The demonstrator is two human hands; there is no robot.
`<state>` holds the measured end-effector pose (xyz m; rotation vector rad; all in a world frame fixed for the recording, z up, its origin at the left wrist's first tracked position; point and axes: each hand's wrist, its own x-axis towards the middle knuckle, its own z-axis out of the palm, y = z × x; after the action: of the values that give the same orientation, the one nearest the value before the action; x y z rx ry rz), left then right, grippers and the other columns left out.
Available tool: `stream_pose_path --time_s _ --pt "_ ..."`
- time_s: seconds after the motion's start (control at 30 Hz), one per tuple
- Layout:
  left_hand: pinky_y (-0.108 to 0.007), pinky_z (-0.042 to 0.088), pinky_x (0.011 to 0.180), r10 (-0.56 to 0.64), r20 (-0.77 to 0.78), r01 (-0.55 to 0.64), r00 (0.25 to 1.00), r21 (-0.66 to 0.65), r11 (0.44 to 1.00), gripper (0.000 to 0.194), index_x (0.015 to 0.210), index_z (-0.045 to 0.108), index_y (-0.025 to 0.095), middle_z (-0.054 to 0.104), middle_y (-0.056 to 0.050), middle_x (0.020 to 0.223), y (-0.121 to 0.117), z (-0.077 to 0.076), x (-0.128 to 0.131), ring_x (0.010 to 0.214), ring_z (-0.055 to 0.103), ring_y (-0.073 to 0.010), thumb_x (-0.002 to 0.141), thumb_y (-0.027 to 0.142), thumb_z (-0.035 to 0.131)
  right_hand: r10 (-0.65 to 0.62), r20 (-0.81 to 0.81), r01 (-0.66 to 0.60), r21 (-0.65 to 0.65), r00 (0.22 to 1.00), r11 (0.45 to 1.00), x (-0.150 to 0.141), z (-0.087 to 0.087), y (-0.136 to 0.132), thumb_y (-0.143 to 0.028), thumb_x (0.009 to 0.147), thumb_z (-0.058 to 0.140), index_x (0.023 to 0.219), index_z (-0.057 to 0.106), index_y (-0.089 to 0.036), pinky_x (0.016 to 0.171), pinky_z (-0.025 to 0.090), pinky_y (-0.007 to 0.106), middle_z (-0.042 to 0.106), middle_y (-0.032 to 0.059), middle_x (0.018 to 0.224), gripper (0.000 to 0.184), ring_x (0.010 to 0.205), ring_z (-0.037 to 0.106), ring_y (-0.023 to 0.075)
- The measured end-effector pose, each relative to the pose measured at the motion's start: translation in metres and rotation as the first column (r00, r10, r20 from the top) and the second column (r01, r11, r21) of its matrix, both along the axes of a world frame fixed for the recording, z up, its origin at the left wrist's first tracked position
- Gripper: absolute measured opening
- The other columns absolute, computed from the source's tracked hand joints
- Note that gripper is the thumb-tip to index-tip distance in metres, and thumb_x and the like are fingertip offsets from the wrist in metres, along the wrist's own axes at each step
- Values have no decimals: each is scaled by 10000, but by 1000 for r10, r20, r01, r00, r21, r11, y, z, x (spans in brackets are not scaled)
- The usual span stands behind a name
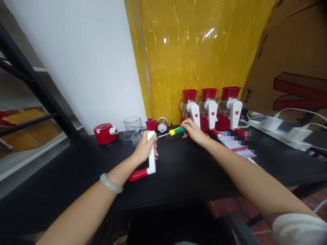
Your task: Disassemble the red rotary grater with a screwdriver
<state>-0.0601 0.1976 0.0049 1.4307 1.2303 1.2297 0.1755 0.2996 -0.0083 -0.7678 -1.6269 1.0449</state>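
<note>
My left hand [144, 148] is closed around a white crank handle [152, 157] with a red grip, held above the black table. In my right hand [193, 132] is a screwdriver [176, 130] with a green and yellow handle. Its shaft points left, and the tip meets the upper part of the crank handle near my left fingers; the exact contact is hidden. Just behind my left hand are a clear plastic grater housing [133, 126], a small red part [151, 124] and a metal grater drum [162, 125]. A red round base [105, 133] sits further left.
Three assembled red and white rotary graters [209, 109] stand at the back right. A phone [237, 144] lies in front of them, beside a white power strip [278, 132] with chargers and cables. Yellow plastic sheeting [199, 51] and a large cardboard box [288, 61] rise behind the table [178, 180].
</note>
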Motion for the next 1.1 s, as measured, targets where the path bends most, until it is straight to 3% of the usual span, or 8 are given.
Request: stream_pose_path --time_s 0.17,0.3,0.47,0.8,0.97,1.1 --pt "-281 526 334 1 -14 -1 1000 -8 1000 514 1058 354 276 551 93 686 0 -1 0 411 593 -149 837 662 612 -54 108 47 66 993 997 3 2 -4 -681 931 412 829 503 -229 461 430 254 500 -60 500 472 419 490 114" --pt "-280 529 340 -9 -6 9 1000 -9 1000 523 1073 354 277 554 91 683 -1 -1 0 411 595 -149 836 663 615 -39 90 35 48 995 998 2 5 -5 -669 890 504 790 495 -234 481 486 269 418 -86 484 447 406 417 99" --pt "-286 534 342 -6 7 6 1000 -14 1000 530 1065 351 277 554 94 682 0 -1 0 408 597 -150 823 658 629 7 17 -7 18 1000 1000 -1 5 -3 -597 843 601 831 509 -228 488 506 264 407 -104 494 381 426 423 89" --pt "-286 527 336 1 5 -1 1000 -8 1000 531 1061 352 278 552 98 674 1 0 0 405 592 -152 821 667 624 50 -95 -62 -124 994 990 -2 4 0 -420 803 651 896 559 -210 570 549 296 549 -59 625 248 494 557 104" --pt "-285 527 336 7 4 -7 1000 -6 1000 540 1065 354 278 552 98 673 1 0 0 406 594 -153 815 674 624 51 18 -50 -36 999 998 1 6 -6 -579 901 527 839 551 -206 517 506 279 565 -28 544 378 469 587 139" --pt "-285 528 338 19 9 -19 1000 -1 1000 531 1048 349 275 549 101 667 1 0 -1 402 590 -149 820 665 628 17 114 -16 -8 993 1000 2 5 -9 -647 918 481 836 530 -218 473 489 272 456 -79 433 440 350 453 108"
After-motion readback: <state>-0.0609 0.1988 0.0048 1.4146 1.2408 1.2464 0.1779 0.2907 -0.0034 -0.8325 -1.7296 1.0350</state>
